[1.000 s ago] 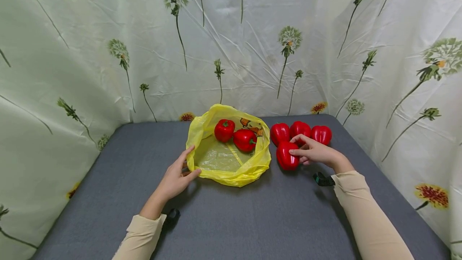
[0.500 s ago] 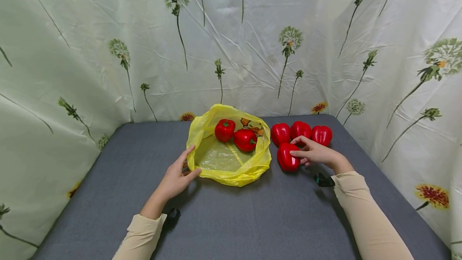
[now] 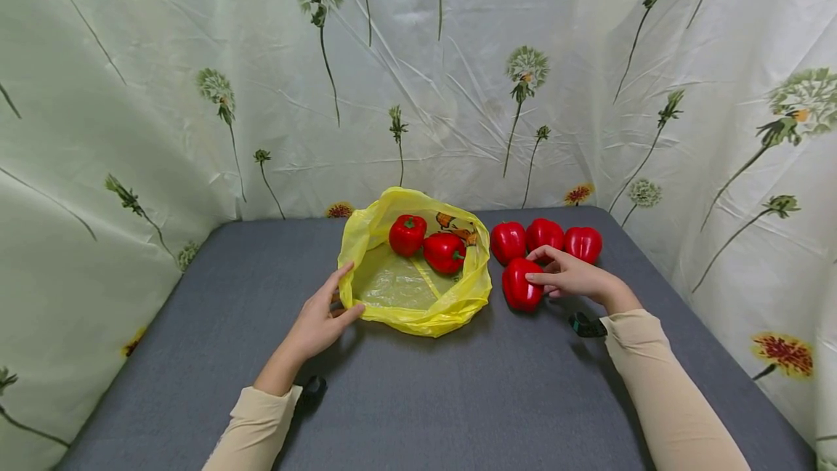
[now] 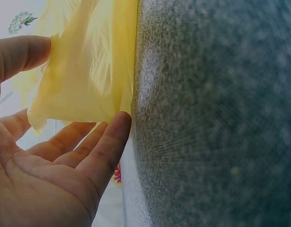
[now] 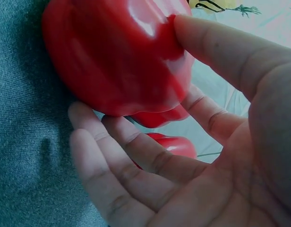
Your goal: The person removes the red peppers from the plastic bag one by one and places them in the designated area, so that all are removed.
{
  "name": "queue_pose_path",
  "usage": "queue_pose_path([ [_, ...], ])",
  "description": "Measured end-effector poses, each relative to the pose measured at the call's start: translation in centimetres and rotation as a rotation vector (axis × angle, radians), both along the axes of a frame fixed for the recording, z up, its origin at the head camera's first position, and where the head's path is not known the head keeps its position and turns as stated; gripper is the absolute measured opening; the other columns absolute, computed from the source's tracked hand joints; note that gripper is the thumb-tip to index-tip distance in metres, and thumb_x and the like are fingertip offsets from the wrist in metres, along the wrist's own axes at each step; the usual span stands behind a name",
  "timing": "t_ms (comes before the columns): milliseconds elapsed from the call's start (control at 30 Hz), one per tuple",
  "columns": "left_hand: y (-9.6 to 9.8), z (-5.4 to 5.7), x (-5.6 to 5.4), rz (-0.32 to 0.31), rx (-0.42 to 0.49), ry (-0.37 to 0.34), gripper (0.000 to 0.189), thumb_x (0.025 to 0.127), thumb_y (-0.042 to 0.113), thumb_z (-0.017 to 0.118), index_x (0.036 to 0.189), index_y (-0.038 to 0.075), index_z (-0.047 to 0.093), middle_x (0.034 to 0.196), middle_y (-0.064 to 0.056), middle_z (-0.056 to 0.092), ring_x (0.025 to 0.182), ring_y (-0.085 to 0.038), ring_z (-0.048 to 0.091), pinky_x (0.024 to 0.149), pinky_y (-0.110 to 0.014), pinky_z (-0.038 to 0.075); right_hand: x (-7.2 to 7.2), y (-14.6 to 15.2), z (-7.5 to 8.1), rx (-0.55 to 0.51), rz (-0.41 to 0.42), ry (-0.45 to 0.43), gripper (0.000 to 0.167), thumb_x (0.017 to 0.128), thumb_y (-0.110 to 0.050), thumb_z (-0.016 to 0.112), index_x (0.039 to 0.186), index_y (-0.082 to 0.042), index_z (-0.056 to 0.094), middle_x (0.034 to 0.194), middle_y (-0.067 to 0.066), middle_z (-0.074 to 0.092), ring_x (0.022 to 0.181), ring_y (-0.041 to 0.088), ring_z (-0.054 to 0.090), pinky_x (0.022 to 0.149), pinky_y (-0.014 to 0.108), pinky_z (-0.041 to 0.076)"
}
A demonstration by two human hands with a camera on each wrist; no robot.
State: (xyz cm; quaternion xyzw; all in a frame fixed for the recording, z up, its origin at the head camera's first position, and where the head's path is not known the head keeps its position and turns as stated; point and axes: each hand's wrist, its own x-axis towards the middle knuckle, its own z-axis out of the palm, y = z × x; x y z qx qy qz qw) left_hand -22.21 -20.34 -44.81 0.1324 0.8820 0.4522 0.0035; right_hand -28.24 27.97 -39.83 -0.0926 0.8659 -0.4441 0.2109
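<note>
Just beside a yellow plastic bag (image 3: 434,320), the right hand (image 3: 575,278) grasps the front red bell pepper (image 3: 522,285), thumb on one side, fingers round the other. The left hand (image 3: 315,322) rests at the bag's near left rim, thumb and fingertips spread and touching the plastic without clenching. Two red bell peppers (image 3: 443,252) lie within; three more peppers (image 3: 545,233) sit behind the grasped one on the grey tabletop (image 3: 418,398). I judge this the gripping step; the next move calls for a firm lift with the bag steadied.
</note>
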Motion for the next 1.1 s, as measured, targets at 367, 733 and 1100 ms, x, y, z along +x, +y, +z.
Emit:
queue_pose_path([
  [367, 0.0, 0.0, -0.1, 0.007, 0.002, -0.015, 0.083, 0.104, 0.020, 0.073, 0.171, 0.021, 0.025, 0.173, -0.022, 0.033, 0.142, -0.051, 0.055, 0.109, -0.057, 0.057, -0.1, -0.3, 0.0, 0.023, 0.003, 0.029, 0.061, 0.102, -0.030, 0.075, 0.148, -0.004, 0.043, 0.133, 0.023, 0.059, 0.104, 0.026, 0.066, 0.091, 0.038, 0.064],
  [733, 0.0, -0.1, -0.1, -0.001, -0.004, 0.004, 0.081, 0.105, 0.021, 0.073, 0.171, 0.019, 0.026, 0.172, -0.024, 0.034, 0.140, -0.051, 0.057, 0.106, -0.056, 0.059, 0.2, -0.1, 0.4, 0.055, 0.012, 0.039, 0.068, 0.103, -0.031, 0.072, 0.153, -0.001, 0.038, 0.137, 0.028, 0.059, 0.110, 0.031, 0.070, 0.093, 0.039, 0.062],
  [1100, -0.1, 0.0, 0.0, -0.007, 0.007, 0.018, 0.080, 0.105, 0.020, 0.073, 0.171, 0.017, 0.028, 0.171, -0.025, 0.035, 0.139, -0.050, 0.058, 0.106, -0.056, 0.060, 0.8, -0.6, 5.2, 0.180, -0.041, 0.186, 0.067, 0.106, -0.039, 0.069, 0.153, -0.001, 0.041, 0.140, 0.028, 0.061, 0.106, 0.029, 0.068, 0.085, 0.037, 0.061],
])
